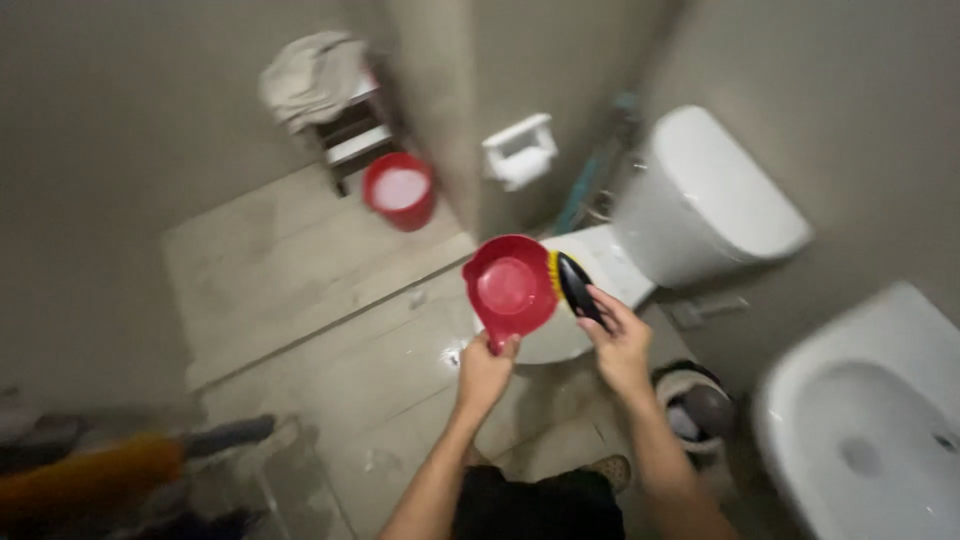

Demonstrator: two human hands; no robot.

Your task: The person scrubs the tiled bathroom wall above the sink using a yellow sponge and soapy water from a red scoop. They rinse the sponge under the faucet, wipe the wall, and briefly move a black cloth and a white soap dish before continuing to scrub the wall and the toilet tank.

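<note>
Left hand: the left hand point(484, 372) is curled tight round the handle of a red dipper point(510, 286), bowl tipped toward the camera, over the near edge of the toilet point(610, 262).
Right hand: the right hand point(618, 345) is wrapped round a black-backed scrub brush point(574, 285) with yellow bristles, just beside the dipper and above the toilet lid.
Toilet: lid looks shut; I cannot tell whether it is wet or scrubbed.
Floor by the toilet: pale splash marks show on the tiles point(330, 300) to its left.
Red bucket: a red bucket point(399, 190), well left of the toilet, looks full.
Progress: tools in hand and lifted, brush not touching the toilet; by my reckoning the scrubbing is barely begun.
</note>
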